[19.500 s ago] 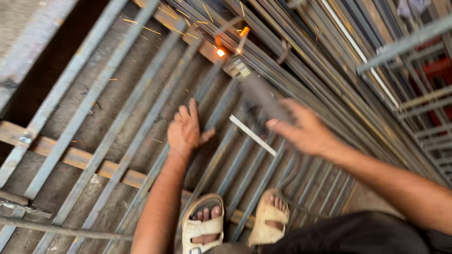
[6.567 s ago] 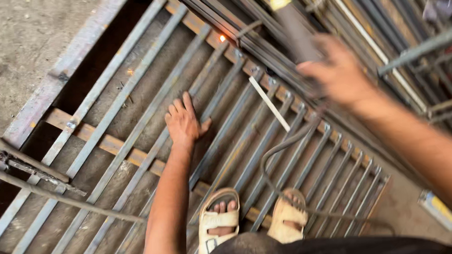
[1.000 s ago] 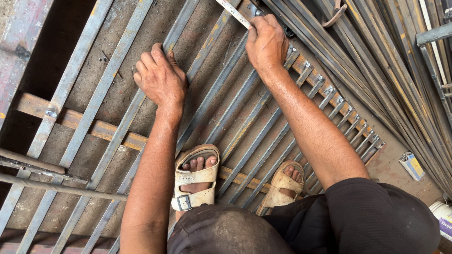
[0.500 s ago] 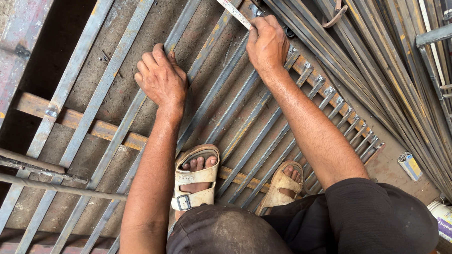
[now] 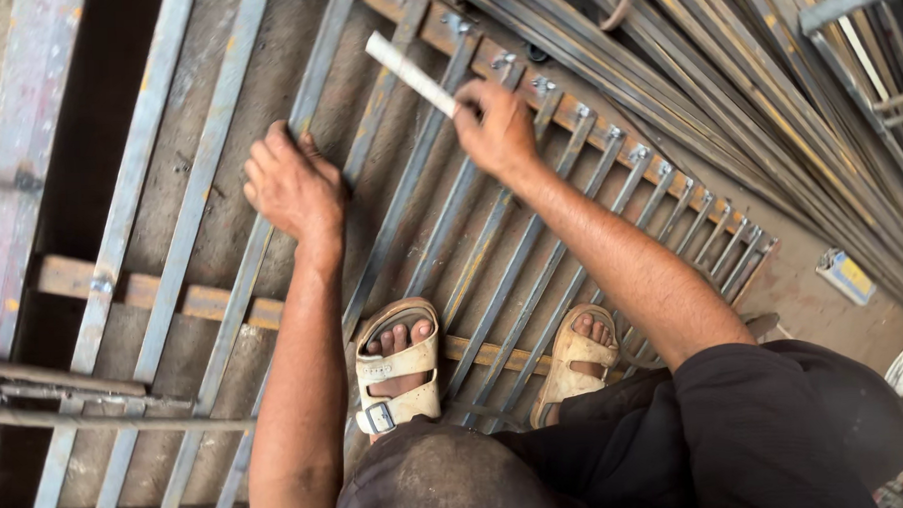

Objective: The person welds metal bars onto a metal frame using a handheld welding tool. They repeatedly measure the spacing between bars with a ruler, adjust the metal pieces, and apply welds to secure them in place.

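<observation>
Your left hand (image 5: pixel 294 184) lies flat, fingers spread, pressing on a bar of the metal grille (image 5: pixel 409 175) on the floor. Your right hand (image 5: pixel 497 130), arm extended, is closed around a short pale flat bar (image 5: pixel 410 73) angled up-left above the grille.

You see grille bars (image 5: pixel 409 185): dull grey metal, rust-flecked | cross slat (image 5: pixel 163 294): rough wood | sandals (image 5: pixel 396 371): matt tan | floor (image 5: pixel 175 204): rough concrete

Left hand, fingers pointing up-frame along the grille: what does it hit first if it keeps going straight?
Probably nothing soon: the left hand rests on a flat metal bar, and beyond the fingertips only that bar continues to the frame's top edge.
</observation>
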